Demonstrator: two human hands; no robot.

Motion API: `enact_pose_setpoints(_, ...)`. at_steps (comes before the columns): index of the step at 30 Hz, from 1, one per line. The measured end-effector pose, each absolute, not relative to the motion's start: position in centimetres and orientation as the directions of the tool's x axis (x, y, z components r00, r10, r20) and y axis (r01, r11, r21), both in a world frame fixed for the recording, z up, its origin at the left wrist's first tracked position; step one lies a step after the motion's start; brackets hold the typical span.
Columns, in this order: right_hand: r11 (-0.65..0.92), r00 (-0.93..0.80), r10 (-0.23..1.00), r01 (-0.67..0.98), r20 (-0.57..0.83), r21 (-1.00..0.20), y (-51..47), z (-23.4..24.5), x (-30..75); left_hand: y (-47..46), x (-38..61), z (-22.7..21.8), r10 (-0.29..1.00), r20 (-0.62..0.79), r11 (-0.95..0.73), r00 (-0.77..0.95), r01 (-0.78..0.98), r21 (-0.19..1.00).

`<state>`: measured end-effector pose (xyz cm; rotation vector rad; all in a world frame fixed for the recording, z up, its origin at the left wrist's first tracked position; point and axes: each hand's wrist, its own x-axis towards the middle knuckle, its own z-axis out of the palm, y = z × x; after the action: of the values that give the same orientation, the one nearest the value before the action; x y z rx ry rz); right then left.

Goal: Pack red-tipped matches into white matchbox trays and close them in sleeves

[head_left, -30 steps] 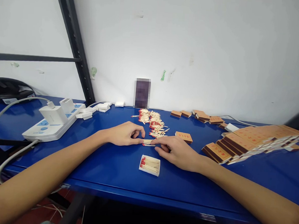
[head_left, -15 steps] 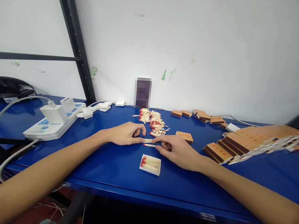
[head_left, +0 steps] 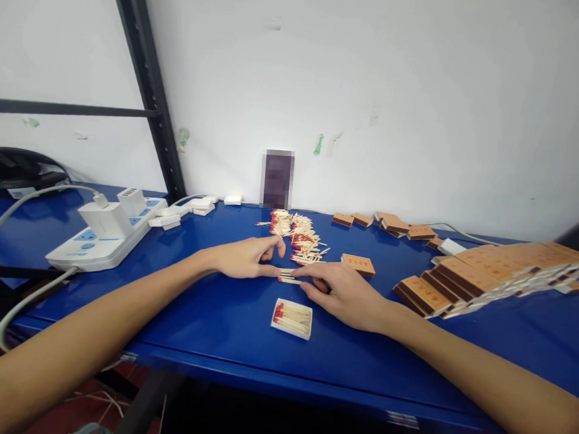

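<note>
Several matches (head_left: 289, 280) with red heads lie side by side on the blue table (head_left: 202, 330), between my two hands. My left hand (head_left: 244, 257) has its thumb stretched to the head ends, with the index finger bent above and apart from it. At the other ends, my right hand (head_left: 336, 290) has its index finger and thumb around the matches, its other fingers curled under. Nearer to me lies a white matchbox tray (head_left: 274, 330) partly filled with matches. Behind my hands spreads a pile of loose matches (head_left: 307, 241).
An orange matchbox (head_left: 358, 265) lies behind my right hand. Stacked matchboxes (head_left: 494, 271) stand at the right, with more boxes (head_left: 393, 223) along the wall. At the left are a power strip (head_left: 83, 249) with plugs and white trays (head_left: 201, 205). A blurred dark rectangle (head_left: 277, 180) stands by the wall.
The fingers have shifted very slightly at the matches, and the lowest match now lies closer to the others. The tray and the pile have stayed put.
</note>
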<state>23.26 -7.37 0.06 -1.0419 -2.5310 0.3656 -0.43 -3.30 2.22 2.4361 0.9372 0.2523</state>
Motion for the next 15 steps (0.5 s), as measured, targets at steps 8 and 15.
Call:
enact_pose_setpoints(8, 0.683, -0.647, 0.722, 0.608, 0.245, -0.405, -7.20, -0.21, 23.41, -3.32, -0.48, 2.38, 0.683, -0.018, -0.583, 0.730, 0.560, 0.589)
enact_pose_setpoints(15, 0.657, -0.642, 0.735, 0.592, 0.219, -0.467, -7.20, -0.09, 23.58, -3.11, -0.47, 2.33, 0.688, 0.003, -0.586, 0.726, 0.553, 0.593)
